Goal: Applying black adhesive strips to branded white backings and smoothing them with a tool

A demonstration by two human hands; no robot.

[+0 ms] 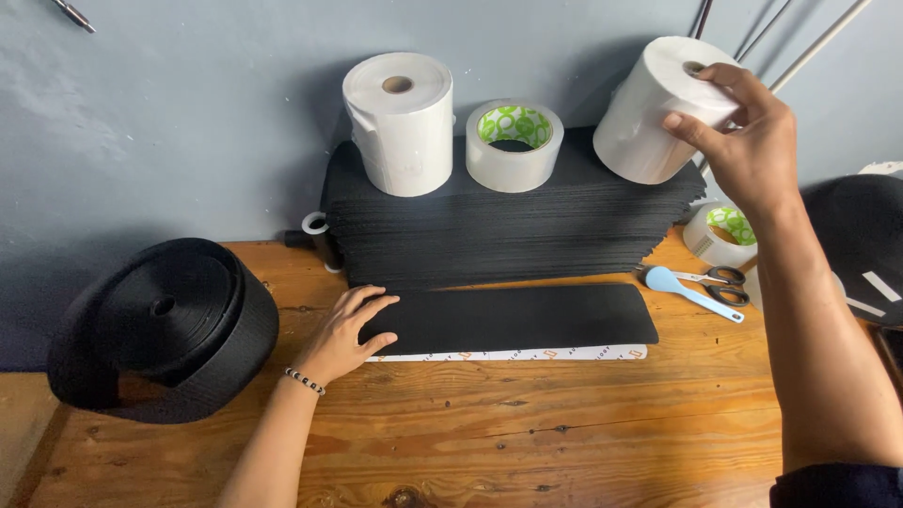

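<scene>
My left hand (pixel 345 329) lies flat, fingers apart, on the left end of a black foam strip (pixel 513 318) that rests on a white backing sheet (pixel 527 355) on the wooden table (pixel 527 423). My right hand (pixel 743 141) grips the top of a tilted white paper roll (pixel 649 118) at the right end of a tall stack of black sheets (pixel 508 226). Another white paper roll (pixel 400 127) stands upright on the stack's left part, with a clear tape roll (pixel 514 146) between the two.
A large coil of black webbing (pixel 160 325) leans at the left. Blue-handled scissors (pixel 701 284) and a second tape roll (pixel 720 235) lie at the right, beside a dark cap (pixel 861 245). A grey wall (pixel 188 113) backs the table.
</scene>
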